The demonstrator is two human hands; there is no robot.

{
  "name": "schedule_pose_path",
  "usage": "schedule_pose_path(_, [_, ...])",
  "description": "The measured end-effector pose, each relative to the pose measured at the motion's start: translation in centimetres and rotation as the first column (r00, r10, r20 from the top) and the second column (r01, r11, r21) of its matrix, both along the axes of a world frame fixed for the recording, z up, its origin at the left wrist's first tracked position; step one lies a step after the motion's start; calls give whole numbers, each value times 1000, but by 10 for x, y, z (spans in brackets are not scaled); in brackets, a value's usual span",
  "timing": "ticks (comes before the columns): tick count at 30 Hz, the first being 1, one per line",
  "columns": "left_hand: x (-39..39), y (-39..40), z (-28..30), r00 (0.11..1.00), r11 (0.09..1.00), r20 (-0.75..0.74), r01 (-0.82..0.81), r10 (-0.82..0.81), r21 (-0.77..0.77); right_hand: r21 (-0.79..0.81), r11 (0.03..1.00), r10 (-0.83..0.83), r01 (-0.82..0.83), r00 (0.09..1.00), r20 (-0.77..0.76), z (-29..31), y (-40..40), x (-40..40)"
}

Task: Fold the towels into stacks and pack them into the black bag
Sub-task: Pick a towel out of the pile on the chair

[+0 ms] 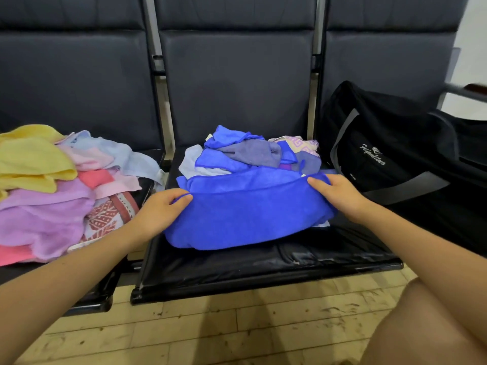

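While our left hand [160, 206] and right hand [334, 193] each pinch an end of the blue towel [245, 214], we keep its edge taut and corners level before folding.

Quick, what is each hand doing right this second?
Left hand: pinching the left edge of the blue towel.
Right hand: gripping the towel's right edge.
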State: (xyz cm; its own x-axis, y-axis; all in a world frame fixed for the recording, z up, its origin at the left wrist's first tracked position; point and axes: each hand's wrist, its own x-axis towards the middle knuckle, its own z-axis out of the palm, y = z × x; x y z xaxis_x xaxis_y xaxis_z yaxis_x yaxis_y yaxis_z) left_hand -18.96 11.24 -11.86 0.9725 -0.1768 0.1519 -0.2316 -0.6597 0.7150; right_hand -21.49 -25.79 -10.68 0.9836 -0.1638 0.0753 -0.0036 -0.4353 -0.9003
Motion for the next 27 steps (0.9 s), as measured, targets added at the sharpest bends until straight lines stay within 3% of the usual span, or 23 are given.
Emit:
schedule_pose_path(5, [37, -16, 4, 980, 993, 177, -103, 92, 53, -15, 990, -140, 144, 980, 139, 0, 10, 41])
schedule_pose_path(12, [84, -21, -14, 957, 961, 259, -186, 130, 205, -237, 930, -242, 281, 953, 181, -25, 9, 81])
schedule_pose_path(14, [95, -18, -18, 962, 954, 243, -183, 124, 237, -295, 910, -262, 293, 955, 141, -31, 8, 88])
schedule_pose_path(18, [106, -15, -29, 986, 950, 72, -162, 148, 267, -417, 876, -261, 240, 965, 8, -43, 7, 96])
schedule_pose_path(21, [105, -18, -29, 985, 967, 16, -172, 172, 190, -401, 888, -263, 226, 964, -40, -46, 5, 97])
schedule_pose_path(24, [94, -17, -30, 960, 961, 94, -270, 263, 62, -348, 902, -280, 257, 960, -17, -43, 5, 86])
schedule_pose_path(27, [69, -11, -30, 943, 936, 86, -331, 323, 118, -272, 922, -300, 277, 953, -49, -43, 7, 69])
